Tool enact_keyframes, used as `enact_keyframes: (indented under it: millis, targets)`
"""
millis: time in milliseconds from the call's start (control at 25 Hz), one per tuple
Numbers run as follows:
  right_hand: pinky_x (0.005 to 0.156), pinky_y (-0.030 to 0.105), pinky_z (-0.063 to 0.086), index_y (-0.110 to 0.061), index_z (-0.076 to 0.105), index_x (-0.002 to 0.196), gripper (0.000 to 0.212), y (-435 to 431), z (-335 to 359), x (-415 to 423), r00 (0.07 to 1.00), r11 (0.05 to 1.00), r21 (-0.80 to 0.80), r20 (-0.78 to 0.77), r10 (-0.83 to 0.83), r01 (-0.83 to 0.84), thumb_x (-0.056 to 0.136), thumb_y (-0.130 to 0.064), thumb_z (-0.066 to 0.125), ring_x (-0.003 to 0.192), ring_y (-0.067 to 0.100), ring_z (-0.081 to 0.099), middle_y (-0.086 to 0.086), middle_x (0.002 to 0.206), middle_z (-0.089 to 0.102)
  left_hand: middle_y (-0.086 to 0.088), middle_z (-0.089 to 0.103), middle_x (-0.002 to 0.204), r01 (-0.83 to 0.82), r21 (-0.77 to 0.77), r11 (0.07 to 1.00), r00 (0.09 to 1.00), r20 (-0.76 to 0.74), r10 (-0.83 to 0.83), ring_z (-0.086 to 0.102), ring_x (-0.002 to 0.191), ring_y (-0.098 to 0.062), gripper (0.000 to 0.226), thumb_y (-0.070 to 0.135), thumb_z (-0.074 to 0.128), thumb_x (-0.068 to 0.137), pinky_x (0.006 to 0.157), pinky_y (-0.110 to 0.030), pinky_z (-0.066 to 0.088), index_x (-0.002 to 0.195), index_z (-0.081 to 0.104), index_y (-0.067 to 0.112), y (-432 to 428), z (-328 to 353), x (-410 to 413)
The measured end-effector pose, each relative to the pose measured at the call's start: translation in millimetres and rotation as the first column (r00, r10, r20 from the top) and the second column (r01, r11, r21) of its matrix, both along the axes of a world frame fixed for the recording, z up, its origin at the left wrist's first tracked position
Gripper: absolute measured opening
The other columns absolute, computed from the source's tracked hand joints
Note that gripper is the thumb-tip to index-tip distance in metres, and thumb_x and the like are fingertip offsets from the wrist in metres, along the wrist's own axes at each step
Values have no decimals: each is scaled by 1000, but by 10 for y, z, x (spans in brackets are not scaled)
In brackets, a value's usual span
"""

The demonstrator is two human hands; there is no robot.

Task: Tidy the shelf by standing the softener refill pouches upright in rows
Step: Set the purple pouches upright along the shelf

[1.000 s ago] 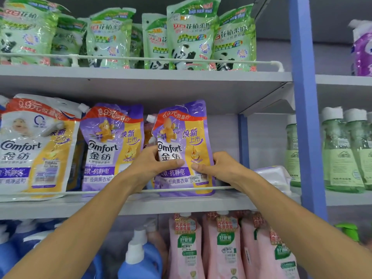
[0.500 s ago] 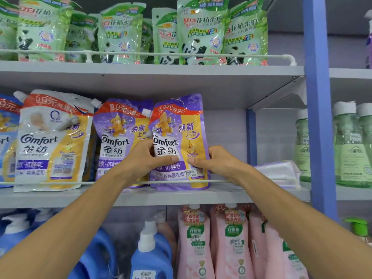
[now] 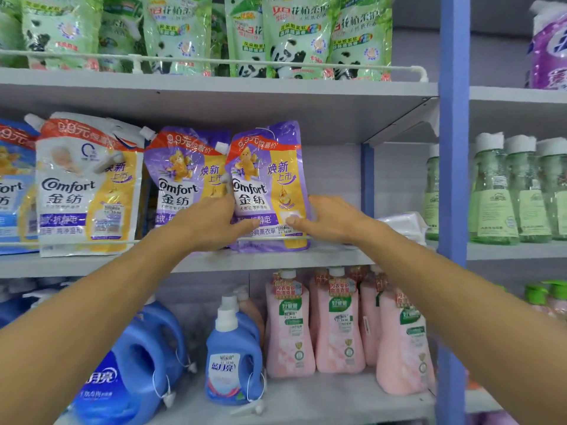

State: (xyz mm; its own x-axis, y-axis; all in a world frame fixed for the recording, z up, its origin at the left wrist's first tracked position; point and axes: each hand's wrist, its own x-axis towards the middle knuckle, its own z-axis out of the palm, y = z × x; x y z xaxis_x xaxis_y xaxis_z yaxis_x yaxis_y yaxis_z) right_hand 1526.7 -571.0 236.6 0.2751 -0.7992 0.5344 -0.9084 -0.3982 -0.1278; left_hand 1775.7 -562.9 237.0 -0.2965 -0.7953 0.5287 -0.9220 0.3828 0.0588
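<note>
A purple Comfort refill pouch (image 3: 270,167) stands upright on the middle shelf (image 3: 276,259), behind the white front rail. My left hand (image 3: 211,222) grips its lower left edge and my right hand (image 3: 331,219) grips its lower right edge, thumbs on the front. Touching its left side stands a second purple pouch (image 3: 187,173), upright. Further left stand a white and yellow Comfort pouch (image 3: 86,185) and a blue one (image 3: 12,185) cut off by the frame edge.
A flat white pack (image 3: 405,223) lies on the shelf right of my right hand. Green panda pouches (image 3: 294,35) fill the top shelf. Pink bottles (image 3: 337,320) and blue detergent jugs (image 3: 233,354) stand below. A blue upright post (image 3: 452,194) borders the bay; green bottles (image 3: 497,191) beyond.
The held purple pouch has shifted left against its purple neighbour and stands straighter. Both hands kept their grip on its lower edges.
</note>
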Motion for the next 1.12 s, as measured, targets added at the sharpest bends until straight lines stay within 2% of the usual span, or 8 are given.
enact_keyframes:
  millis: [80, 160, 320, 400, 640, 840, 1000, 1120]
  targets:
    - [96, 41, 53, -27, 60, 136, 54, 154, 10, -11, 990, 998, 11, -133, -54, 56, 97, -63, 53, 114, 29, 64, 4, 129, 69, -5, 62, 88, -77, -1, 997, 983, 168, 76, 56, 76, -25, 78, 69, 46, 98, 76, -43, 53, 131, 51, -2, 148, 20, 49]
    - [98, 39, 51, -25, 56, 140, 59, 299, 24, -17, 968, 993, 58, -237, -83, 99, 98, -66, 51, 117, 30, 62, 5, 132, 67, -10, 67, 117, -72, -32, 997, 956, 283, 78, 64, 100, -31, 79, 77, 38, 95, 90, -50, 55, 132, 57, 10, 305, 55, 47]
    - [111, 48, 45, -17, 46, 150, 86, 572, 17, -102, 912, 967, 65, -355, -207, 245, 91, -78, 46, 133, 33, 54, 11, 148, 57, -6, 51, 158, 30, 51, 998, 921, 388, -47, 50, 142, -32, 86, 78, 35, 94, 117, -49, 41, 157, 42, 20, 616, 128, -187]
    - [117, 48, 40, -12, 40, 155, 93, 678, 24, -199, 885, 957, 60, -399, -239, 285, 90, -79, 44, 142, 33, 47, 11, 157, 48, -3, 40, 166, 86, 99, 991, 904, 410, -119, 40, 151, -29, 82, 72, 36, 98, 122, -42, 33, 162, 34, 21, 714, 175, -421]
    - [121, 41, 30, -12, 31, 161, 87, 713, 127, -814, 873, 943, 56, -400, -280, 328, 98, -70, 44, 152, 30, 34, 7, 167, 33, -3, 34, 169, 187, 132, 973, 889, 398, -225, 34, 153, -27, 77, 68, 39, 102, 121, -40, 29, 163, 33, 20, 482, 284, -1233]
    - [118, 44, 36, -9, 41, 156, 76, 487, 192, -1407, 877, 925, 95, -367, -310, 367, 102, -63, 43, 145, 34, 42, 12, 161, 42, -4, 40, 166, 204, 209, 956, 922, 287, -259, 41, 149, -26, 75, 65, 43, 102, 120, -37, 32, 158, 43, 15, 76, 299, -1724]
    - [107, 48, 46, -6, 53, 143, 68, 94, 147, -1521, 848, 923, 91, -437, -300, 374, 103, -60, 42, 129, 37, 54, 16, 145, 57, -15, 66, 122, 204, 263, 943, 946, 195, -259, 57, 99, -25, 55, 70, 44, 99, 88, -37, 44, 101, 67, 20, -430, 117, -1985]
    - [86, 42, 51, -10, 60, 121, 53, -208, 144, -1564, 842, 929, 62, -448, -300, 364, 103, -58, 46, 104, 34, 59, 13, 120, 64, -2, 66, 116, 201, 339, 919, 964, 100, -248, 60, 105, -24, 70, 76, 42, 96, 94, -39, 48, 120, 71, 17, -692, 50, -2053]
